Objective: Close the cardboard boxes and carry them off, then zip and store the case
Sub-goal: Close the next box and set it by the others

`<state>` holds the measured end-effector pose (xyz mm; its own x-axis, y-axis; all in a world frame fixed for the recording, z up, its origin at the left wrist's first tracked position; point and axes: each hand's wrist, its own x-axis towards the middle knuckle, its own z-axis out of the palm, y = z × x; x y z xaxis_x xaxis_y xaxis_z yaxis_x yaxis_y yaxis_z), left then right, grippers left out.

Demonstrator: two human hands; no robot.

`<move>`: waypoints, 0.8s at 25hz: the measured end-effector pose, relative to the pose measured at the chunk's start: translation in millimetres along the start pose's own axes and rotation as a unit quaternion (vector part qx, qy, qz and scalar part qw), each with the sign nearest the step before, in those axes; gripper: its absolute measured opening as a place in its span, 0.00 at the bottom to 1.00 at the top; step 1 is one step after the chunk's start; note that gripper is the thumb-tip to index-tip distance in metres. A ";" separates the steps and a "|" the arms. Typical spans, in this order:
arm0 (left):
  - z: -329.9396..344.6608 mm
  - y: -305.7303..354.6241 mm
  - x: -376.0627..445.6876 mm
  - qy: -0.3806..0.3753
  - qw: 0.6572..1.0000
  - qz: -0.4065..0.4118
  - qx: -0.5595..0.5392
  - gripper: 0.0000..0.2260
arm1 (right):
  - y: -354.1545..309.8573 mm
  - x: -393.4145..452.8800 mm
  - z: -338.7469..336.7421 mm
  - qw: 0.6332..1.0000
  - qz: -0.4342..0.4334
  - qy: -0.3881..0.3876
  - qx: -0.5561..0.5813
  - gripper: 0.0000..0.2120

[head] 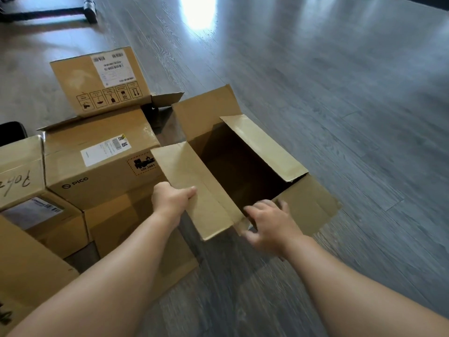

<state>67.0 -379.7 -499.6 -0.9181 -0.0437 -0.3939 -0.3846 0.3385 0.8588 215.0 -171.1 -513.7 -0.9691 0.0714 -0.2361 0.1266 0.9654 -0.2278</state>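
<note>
An open cardboard box (209,113) stands on the grey floor, its inside dark. Its left flap (194,181) is folded partly inward, and my left hand (171,199) grips that flap's near left edge. My right hand (269,224) reaches to the near flap (308,210), which lies spread outward; its fingers are curled at the flap's inner edge, blurred by motion. The right flap (262,147) leans inward over the opening. The far flap stands up. No case is in view.
Several other cardboard boxes crowd the left: a PICO-marked box (97,166), a labelled box (102,79) behind it, and a box with handwriting (19,171). A dark bar-shaped object (90,8) lies far back left. Wood-look floor (340,93) stretches to the right.
</note>
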 end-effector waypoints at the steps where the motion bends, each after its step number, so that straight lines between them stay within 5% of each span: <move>1: -0.8 -4.4 -0.9 0.021 0.994 0.029 0.104 0.23 | -1.9 -1.7 4.6 0.999 -0.015 -0.007 -0.041 0.32; 4: 10.8 -10.5 -11.2 0.054 0.911 0.141 0.385 0.21 | -23.9 -0.4 13.0 0.996 -0.062 -0.026 -0.053 0.32; 6: 23.7 -6.4 -22.2 -0.008 0.905 0.169 0.389 0.19 | -41.7 5.6 14.0 0.996 -0.078 -0.046 -0.015 0.31; 8: 33.7 -6.9 -27.6 -0.068 0.901 0.173 0.393 0.27 | -49.4 10.4 14.2 0.997 -0.057 -0.045 0.029 0.29; 11: 37.4 -9.7 -31.5 -0.143 0.856 0.201 0.454 0.35 | -32.8 14.1 9.4 0.996 0.063 0.013 0.068 0.30; 16: 50.9 -6.5 -43.4 -0.194 0.843 0.189 0.466 0.26 | 17.2 4.3 -17.0 0.956 0.263 0.124 -0.031 0.36; 20: 75.6 -6.0 -64.2 -0.222 0.875 0.181 0.390 0.16 | 46.3 -9.7 -21.4 0.903 0.428 0.037 0.011 0.43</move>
<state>135.4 -307.9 -504.3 -0.7713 0.5110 -0.3795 0.2661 0.8005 0.5371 225.7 -121.6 -501.7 -0.5254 0.8067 -0.2705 0.8394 0.5435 -0.0098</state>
